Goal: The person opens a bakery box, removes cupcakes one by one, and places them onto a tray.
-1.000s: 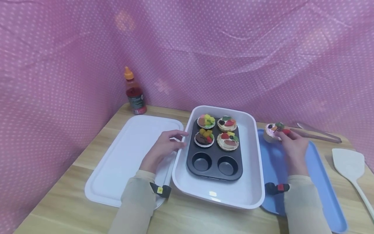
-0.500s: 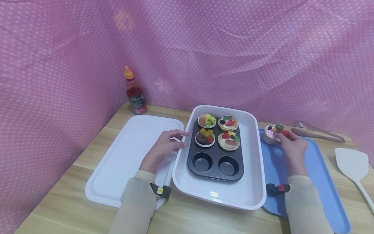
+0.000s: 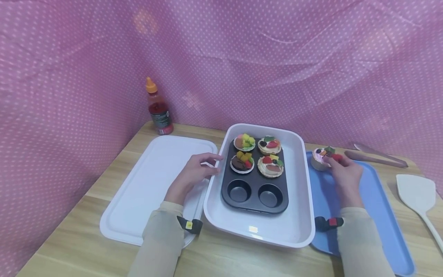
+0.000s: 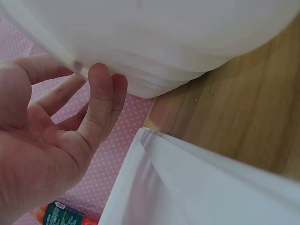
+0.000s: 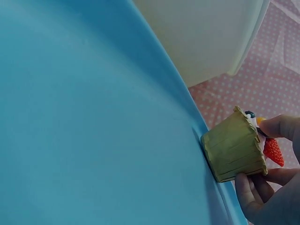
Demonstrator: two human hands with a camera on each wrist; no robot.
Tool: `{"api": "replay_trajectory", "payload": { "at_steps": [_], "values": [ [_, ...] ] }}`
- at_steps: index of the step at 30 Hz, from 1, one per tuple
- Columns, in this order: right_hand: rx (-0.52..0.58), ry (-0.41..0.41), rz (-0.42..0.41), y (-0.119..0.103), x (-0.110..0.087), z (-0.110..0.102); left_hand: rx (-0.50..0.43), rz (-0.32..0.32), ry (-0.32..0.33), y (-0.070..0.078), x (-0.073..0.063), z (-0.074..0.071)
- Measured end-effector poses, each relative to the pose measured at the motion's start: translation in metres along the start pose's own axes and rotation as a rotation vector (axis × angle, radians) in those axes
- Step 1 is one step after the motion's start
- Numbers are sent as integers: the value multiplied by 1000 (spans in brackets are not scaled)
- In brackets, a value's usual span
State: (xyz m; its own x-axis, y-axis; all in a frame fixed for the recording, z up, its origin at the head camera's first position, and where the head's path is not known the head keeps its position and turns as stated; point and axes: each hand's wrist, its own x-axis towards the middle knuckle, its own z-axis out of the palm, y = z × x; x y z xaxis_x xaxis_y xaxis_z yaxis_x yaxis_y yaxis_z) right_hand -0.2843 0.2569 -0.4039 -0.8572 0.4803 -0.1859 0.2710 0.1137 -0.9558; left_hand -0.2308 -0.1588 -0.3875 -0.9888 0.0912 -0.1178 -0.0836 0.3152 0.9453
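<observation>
At eleven o'clock on the blue tray (image 5: 93, 122), the right wrist view showed the pleated tan case of a small cake (image 5: 234, 147), its base seeming to meet the tray just by the rim; the head view gave more of its pink cream and fruit. The thumb and fingers of the right hand (image 3: 347, 179) were closed in a pinch on the cake's upper edge. Only the left wrist view showed the palm of the left hand (image 4: 51, 136), its fingers loosely bent, spread and holding nothing, their tips at the outside of the white basin (image 3: 295, 223), around ten o'clock on it.

Inside the basin lay a dark muffin pan (image 3: 254, 194). Its cups at five and seven o'clock showed bare insides; the others held fruit-topped cakes (image 3: 270, 166).

Counted, there were six cups, four cakes in the pan and one in the hand. From the basin, one white tray (image 3: 149, 188) lay at nine o'clock, one sauce bottle (image 3: 160, 117) stood at ten, and one pair of tongs (image 3: 367, 158) and one spatula (image 3: 415, 191) lay towards three
</observation>
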Motion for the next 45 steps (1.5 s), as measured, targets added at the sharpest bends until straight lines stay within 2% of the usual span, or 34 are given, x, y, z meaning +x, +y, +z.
{"api": "replay_trajectory", "payload": {
  "at_steps": [7, 12, 16, 20, 25, 28, 32, 34, 38, 45],
  "values": [
    [-6, 9, 8, -2, -1, 0, -1, -9, 1, 0, 0, 1],
    [-128, 3, 27, -6, -5, -1, 3, -21, 8, 0, -1, 0],
    [-156, 18, 40, -11, -7, -3, -9, -22, 7, -1, -2, 0],
    [-79, 57, 51, -18, -9, -6, -20, -32, 5, -1, -3, 0],
    [114, 113, 38, -35, -21, -6, -17, -52, 6, -1, -3, 0],
    [135, 100, 4, -49, -33, -5, -11, -67, 10, -1, -2, -1],
    [106, -27, -82, -64, -52, -2, -2, -83, 13, -1, -1, -2],
    [129, -107, -142, -68, -60, 0, 0, -78, 10, 0, -2, -1],
    [224, -236, -226, -72, -72, 1, -19, -53, 1, 0, -1, 0],
    [443, -336, -272, -84, -86, -5, -17, -51, 1, 2, -1, 0]
  ]
}}
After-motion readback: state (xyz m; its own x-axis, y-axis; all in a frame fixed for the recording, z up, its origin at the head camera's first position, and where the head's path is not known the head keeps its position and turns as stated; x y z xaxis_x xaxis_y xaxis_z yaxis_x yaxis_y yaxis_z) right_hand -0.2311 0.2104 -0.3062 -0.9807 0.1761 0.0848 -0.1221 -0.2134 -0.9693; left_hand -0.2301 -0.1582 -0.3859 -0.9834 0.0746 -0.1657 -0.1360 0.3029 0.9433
